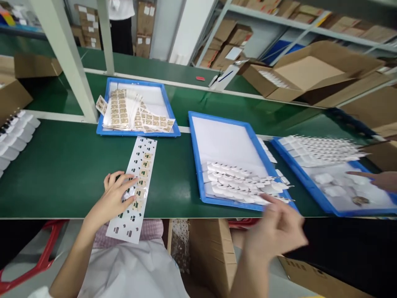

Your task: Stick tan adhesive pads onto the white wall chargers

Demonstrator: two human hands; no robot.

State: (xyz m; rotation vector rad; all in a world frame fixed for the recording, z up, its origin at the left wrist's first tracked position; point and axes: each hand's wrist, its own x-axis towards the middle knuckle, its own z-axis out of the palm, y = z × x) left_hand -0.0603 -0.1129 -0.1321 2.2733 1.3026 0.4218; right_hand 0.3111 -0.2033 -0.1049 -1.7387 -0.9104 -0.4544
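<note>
My left hand (118,192) rests on a long white sheet (133,219) with dark printed marks, its fingers spread and nothing gripped. A column of tan adhesive pieces (144,164) lies along the sheet, whose near end juts past the table edge. My right hand (274,231), blurred, has its index finger stretched out over the near edge of a blue-rimmed tray (196,161). Overlapping rows of white flat parts (232,178) with thin dark tips lie in that tray, close to the fingertip. I see nothing held in the right hand, though its curled fingers are partly hidden.
Behind the sheet, a blue tray (169,105) bears piled tan sticker sheets (120,109). Another person's hand (383,181) reaches over the right tray (313,192). White parts (18,132) stand at left. An open carton (310,74) sits behind; a metal post (66,58) rises at left.
</note>
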